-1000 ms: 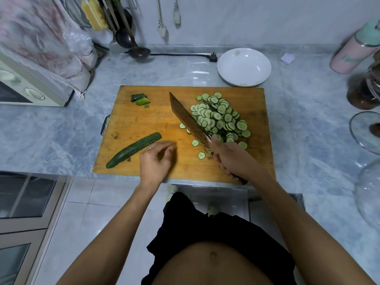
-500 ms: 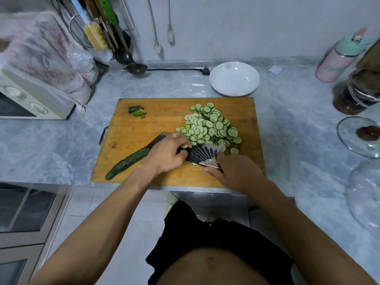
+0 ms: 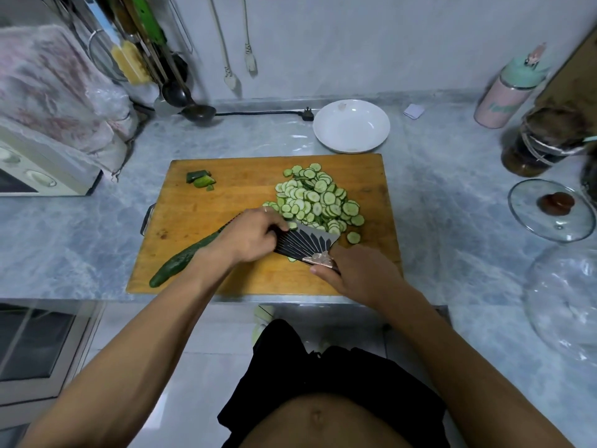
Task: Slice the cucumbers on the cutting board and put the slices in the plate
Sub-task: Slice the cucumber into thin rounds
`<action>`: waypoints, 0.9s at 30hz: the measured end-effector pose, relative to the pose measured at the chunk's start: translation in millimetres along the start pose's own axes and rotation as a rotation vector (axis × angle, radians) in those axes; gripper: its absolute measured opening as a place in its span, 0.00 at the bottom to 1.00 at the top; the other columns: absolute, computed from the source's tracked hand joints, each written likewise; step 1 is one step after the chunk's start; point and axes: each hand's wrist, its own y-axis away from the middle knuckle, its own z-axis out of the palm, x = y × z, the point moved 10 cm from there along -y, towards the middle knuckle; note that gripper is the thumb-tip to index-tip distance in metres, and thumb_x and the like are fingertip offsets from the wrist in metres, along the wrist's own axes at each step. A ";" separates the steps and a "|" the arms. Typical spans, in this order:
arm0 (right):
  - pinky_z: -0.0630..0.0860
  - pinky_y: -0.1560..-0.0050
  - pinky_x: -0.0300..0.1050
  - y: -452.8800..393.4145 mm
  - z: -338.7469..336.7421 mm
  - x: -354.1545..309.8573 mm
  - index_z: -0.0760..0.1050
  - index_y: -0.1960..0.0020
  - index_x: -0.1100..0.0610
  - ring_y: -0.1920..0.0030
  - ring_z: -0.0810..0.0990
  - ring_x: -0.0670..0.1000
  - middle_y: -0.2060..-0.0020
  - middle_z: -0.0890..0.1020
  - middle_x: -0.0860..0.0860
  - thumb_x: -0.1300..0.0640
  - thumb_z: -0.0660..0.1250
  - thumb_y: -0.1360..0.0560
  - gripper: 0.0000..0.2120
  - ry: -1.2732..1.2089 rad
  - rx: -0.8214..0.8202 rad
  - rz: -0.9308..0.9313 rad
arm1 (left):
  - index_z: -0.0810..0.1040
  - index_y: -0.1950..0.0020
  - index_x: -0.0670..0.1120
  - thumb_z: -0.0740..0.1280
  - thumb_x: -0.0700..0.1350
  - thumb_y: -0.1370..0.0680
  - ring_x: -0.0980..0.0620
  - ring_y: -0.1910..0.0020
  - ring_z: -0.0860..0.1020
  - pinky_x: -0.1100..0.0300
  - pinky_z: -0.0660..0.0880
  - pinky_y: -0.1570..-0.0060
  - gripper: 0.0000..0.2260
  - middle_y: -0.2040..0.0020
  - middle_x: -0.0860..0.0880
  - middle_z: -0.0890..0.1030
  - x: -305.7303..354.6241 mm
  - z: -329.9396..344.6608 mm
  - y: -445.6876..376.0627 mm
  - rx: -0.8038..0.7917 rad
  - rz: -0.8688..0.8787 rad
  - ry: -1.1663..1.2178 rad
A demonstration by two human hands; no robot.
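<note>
At the far left a cream appliance [image 3: 38, 176] sits under a patterned cloth [image 3: 55, 92], right at the frame's edge, with hanging utensils [image 3: 145, 50] and a dark ladle [image 3: 193, 109] behind it. Bare marbled tabletop [image 3: 97, 227] lies between the appliance and the wooden cutting board [image 3: 226, 195]. A metal handle shows on the board's left side. Near its far left corner lie two or three cut cucumber ends [image 3: 200, 180]. A whole cucumber [image 3: 184, 258] lies slantwise across the near left corner, its tip close to the board's front edge.

The left hand [image 3: 248, 236] rests on the flat of a wide, dark knife [image 3: 300, 245], fingers curled over the blade's far edge against the heap. The heap of cucumber slices [image 3: 318, 198] covers the board's right half, touching the blade; one slice [image 3: 353, 237] lies apart beside the blade's corner. The right hand [image 3: 358, 273] grips the knife handle near the board's front edge, which runs along the tabletop's front lip.

Just beyond the board's far right corner stands a white plate [image 3: 351, 126], holding no slices. Further right come a small white card [image 3: 413, 110], a pink and mint bottle [image 3: 507, 92], a dark jar [image 3: 542, 143] whose contents I cannot make out, and a glass lid [image 3: 552, 210] with a brown knob. Open tabletop lies between board and lid.
</note>
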 end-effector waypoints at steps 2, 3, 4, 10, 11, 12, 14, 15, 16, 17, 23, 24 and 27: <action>0.71 0.64 0.46 -1.2 0.9 -3.9 0.68 0.56 0.55 0.65 0.72 0.50 0.64 0.73 0.48 0.36 0.53 0.19 0.23 -0.008 0.009 -0.008 | 0.77 0.32 0.44 0.58 0.38 0.26 0.44 0.30 0.71 0.55 0.67 0.30 0.24 0.30 0.44 0.75 -1.4 11.1 -6.7 -0.112 -0.057 -0.041; 0.71 0.64 0.46 -1.6 2.2 -5.1 0.69 0.55 0.55 0.65 0.73 0.50 0.64 0.74 0.49 0.36 0.53 0.19 0.23 -0.015 0.008 -0.011 | 0.74 0.29 0.45 0.58 0.36 0.25 0.45 0.28 0.69 0.56 0.65 0.30 0.24 0.28 0.45 0.73 -3.3 13.7 -8.7 -0.133 -0.080 -0.033; 0.72 0.64 0.47 -2.3 3.7 -5.4 0.71 0.55 0.56 0.65 0.75 0.51 0.63 0.76 0.50 0.35 0.54 0.19 0.24 -0.022 0.007 -0.013 | 0.73 0.28 0.45 0.59 0.34 0.25 0.45 0.27 0.68 0.56 0.64 0.30 0.25 0.27 0.45 0.72 -4.7 13.1 -10.1 -0.116 -0.091 -0.009; 0.70 0.65 0.46 0.6 4.3 -6.1 0.73 0.52 0.57 0.61 0.79 0.53 0.62 0.77 0.50 0.35 0.53 0.20 0.26 0.017 0.016 -0.034 | 0.83 0.47 0.45 0.60 0.31 0.27 0.45 0.40 0.77 0.54 0.73 0.39 0.17 0.43 0.46 0.81 -16.8 -7.7 1.8 0.126 -0.064 0.025; 0.69 0.65 0.47 0.7 3.6 -7.6 0.73 0.52 0.57 0.62 0.79 0.53 0.63 0.76 0.50 0.35 0.52 0.19 0.26 0.027 0.013 -0.041 | 0.83 0.48 0.46 0.60 0.30 0.27 0.45 0.40 0.77 0.53 0.73 0.39 0.18 0.43 0.46 0.81 -15.7 -5.1 2.7 0.102 -0.046 0.020; 0.69 0.66 0.47 0.3 3.1 -9.7 0.72 0.53 0.56 0.63 0.78 0.53 0.64 0.74 0.49 0.35 0.52 0.19 0.26 0.038 0.010 -0.048 | 0.83 0.47 0.46 0.60 0.30 0.28 0.45 0.40 0.77 0.52 0.73 0.39 0.18 0.43 0.47 0.81 -13.2 -1.4 2.3 0.068 -0.029 0.008; 0.67 0.67 0.47 -0.6 3.1 -13.6 0.72 0.53 0.57 0.65 0.75 0.52 0.65 0.72 0.48 0.35 0.52 0.19 0.26 0.049 0.007 -0.058 | 0.83 0.43 0.46 0.60 0.31 0.27 0.45 0.40 0.76 0.50 0.73 0.39 0.19 0.41 0.48 0.80 -7.8 8.4 -3.0 -0.017 -0.007 -0.030; 0.66 0.67 0.47 -0.7 3.0 -15.2 0.72 0.53 0.57 0.66 0.73 0.52 0.65 0.72 0.48 0.35 0.52 0.19 0.26 0.050 0.009 -0.061 | 0.82 0.40 0.46 0.60 0.32 0.27 0.45 0.38 0.76 0.50 0.73 0.38 0.20 0.38 0.47 0.80 -6.1 14.3 -7.0 -0.070 -0.010 -0.054; 0.66 0.67 0.46 -0.5 2.6 -16.7 0.72 0.52 0.57 0.66 0.73 0.52 0.65 0.72 0.49 0.35 0.52 0.19 0.26 0.045 0.012 -0.062 | 0.80 0.36 0.45 0.60 0.32 0.26 0.44 0.36 0.75 0.49 0.72 0.37 0.21 0.35 0.47 0.79 -6.0 20.2 -10.7 -0.120 -0.024 -0.072; 0.65 0.67 0.46 -0.2 2.6 -17.6 0.73 0.52 0.58 0.66 0.73 0.52 0.65 0.72 0.49 0.35 0.52 0.19 0.26 0.035 0.013 -0.058 | 0.78 0.33 0.45 0.59 0.32 0.25 0.44 0.32 0.73 0.49 0.71 0.33 0.23 0.32 0.46 0.77 -7.8 24.6 -13.1 -0.149 -0.048 -0.073; 0.59 0.71 0.44 0.6 12.4 -8.0 0.73 0.59 0.56 0.67 0.74 0.51 0.71 0.71 0.45 0.36 0.56 0.20 0.24 -0.189 0.006 0.024 | 0.81 0.38 0.41 0.60 0.30 0.27 0.51 0.35 0.74 0.73 0.62 0.34 0.21 0.37 0.44 0.80 -21.1 -39.4 31.0 0.432 -0.062 0.185; 0.61 0.71 0.45 -0.1 15.6 -6.0 0.72 0.60 0.55 0.69 0.73 0.49 0.71 0.72 0.46 0.36 0.56 0.20 0.24 -0.242 0.005 0.046 | 0.83 0.42 0.41 0.60 0.32 0.28 0.55 0.40 0.76 0.76 0.64 0.38 0.19 0.42 0.46 0.82 -29.6 -53.0 50.4 0.594 -0.061 0.221; 0.69 0.68 0.49 -6.6 24.1 -3.4 0.72 0.64 0.56 0.70 0.74 0.50 0.72 0.74 0.49 0.37 0.55 0.20 0.26 -0.376 0.005 0.106 | 0.86 0.50 0.43 0.61 0.35 0.28 0.63 0.51 0.76 0.73 0.71 0.49 0.15 0.51 0.50 0.83 -69.2 -66.7 101.1 0.918 -0.184 0.244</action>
